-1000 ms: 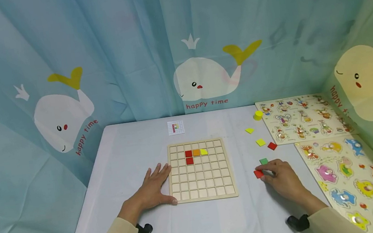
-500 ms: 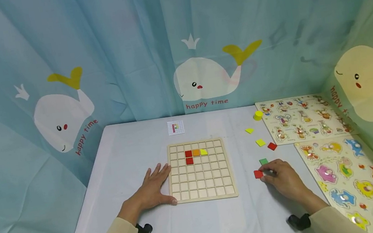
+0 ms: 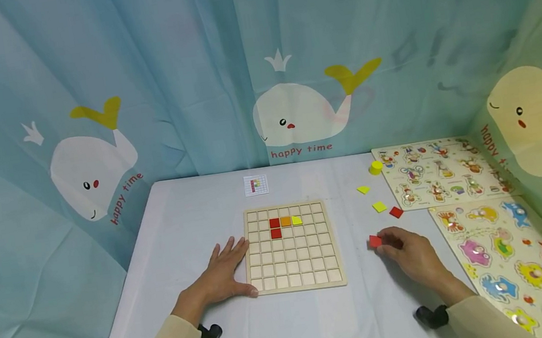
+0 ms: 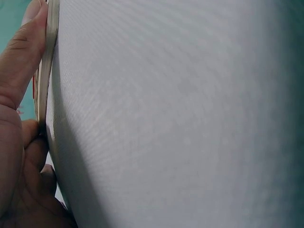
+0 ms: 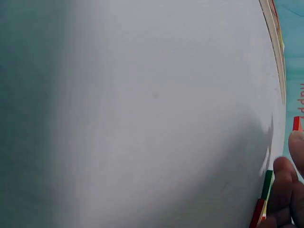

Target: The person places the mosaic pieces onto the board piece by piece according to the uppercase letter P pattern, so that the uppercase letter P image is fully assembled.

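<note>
My right hand (image 3: 415, 255) pinches a red square tile (image 3: 375, 241) between thumb and fingers, off the tablecloth and right of the wooden grid board (image 3: 316, 282). In the right wrist view, a green tile (image 5: 267, 184) lies beneath the fingers; the hand hides it from the head view. My left hand (image 3: 220, 274) rests with spread fingers along the board's left edge, its thumb at the near left corner. Set in the board are two red tiles (image 3: 276, 233), one above the other, then an orange tile (image 3: 286, 222) and a yellow slant-sided tile (image 3: 296, 220) to their right.
Beyond the right hand lie a dark red tile (image 3: 396, 212), a yellow tile (image 3: 379, 207), a yellow triangle (image 3: 363, 190) and a yellow cylinder (image 3: 376, 167). Two picture puzzle boards (image 3: 508, 245) cover the right side. A small pattern card (image 3: 255, 185) lies behind the grid board.
My right hand has lifted the red tile and shifted slightly away from me, now covering the green tile in the head view. The left hand and board have stayed put.
</note>
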Demonstrator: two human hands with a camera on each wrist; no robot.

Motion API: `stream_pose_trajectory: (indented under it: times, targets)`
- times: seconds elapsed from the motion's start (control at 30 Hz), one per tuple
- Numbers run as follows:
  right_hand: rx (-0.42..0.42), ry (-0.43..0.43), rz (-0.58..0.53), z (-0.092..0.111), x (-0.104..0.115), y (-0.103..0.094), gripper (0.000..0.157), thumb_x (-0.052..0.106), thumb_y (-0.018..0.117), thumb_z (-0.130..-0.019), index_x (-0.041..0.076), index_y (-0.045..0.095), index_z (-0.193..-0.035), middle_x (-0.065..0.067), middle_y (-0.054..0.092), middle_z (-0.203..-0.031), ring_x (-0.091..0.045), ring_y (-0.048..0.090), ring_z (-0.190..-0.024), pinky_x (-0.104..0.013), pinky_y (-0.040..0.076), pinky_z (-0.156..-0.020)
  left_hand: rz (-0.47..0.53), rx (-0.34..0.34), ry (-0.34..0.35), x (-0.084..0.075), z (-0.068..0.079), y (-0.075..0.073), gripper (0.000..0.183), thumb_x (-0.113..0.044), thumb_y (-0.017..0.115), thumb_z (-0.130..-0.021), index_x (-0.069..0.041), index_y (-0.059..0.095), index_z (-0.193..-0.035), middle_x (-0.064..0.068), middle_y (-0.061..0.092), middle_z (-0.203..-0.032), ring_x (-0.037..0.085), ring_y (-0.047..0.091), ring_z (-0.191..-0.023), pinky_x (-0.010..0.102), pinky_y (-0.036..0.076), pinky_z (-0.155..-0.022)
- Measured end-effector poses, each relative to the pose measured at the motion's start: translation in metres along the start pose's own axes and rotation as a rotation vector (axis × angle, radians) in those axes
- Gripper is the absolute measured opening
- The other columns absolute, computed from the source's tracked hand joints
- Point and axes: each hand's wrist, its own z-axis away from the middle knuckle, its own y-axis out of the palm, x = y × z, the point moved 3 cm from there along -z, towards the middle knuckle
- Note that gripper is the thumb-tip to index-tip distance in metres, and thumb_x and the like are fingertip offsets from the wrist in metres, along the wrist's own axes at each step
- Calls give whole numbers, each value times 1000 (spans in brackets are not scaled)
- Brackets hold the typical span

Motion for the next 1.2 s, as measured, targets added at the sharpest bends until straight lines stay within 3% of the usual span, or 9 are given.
stream_pose_trajectory:
  times: [0.27, 0.67, 1.2]
  targets:
    - [-9, 22, -92, -9, 8, 1, 31, 10, 74, -98, 4, 68, -128, -19, 76, -113, -23, 67, -88, -20, 55, -64, -3, -2, -16, -1, 0, 0, 128, -57, 95, -68, -14, 28, -168, 0, 24, -176, 23, 3, -166, 48, -4, -136]
    - [-124, -12, -134, -23, 24, 7, 29, 6, 78, -95, 4, 72, -123, -15, 77, -104, -22, 65, -88, -18, 51, -64, 1, -6, -12, -4, 1, -2, 127, -55, 95, -69, -14, 28, -168, 0, 23, -176, 24, 4, -166, 49, -4, -136]
    - [-120, -16, -197, -41, 57, 19, 29, 8, 76, -97, 7, 72, -126, -13, 75, -107, -24, 63, -93, -16, 49, -71, -10, -5, -21, -4, 1, -2, 126, -54, 95, -70, -14, 27, -168, 0, 23, -176, 24, 4, -166, 49, -4, -136]
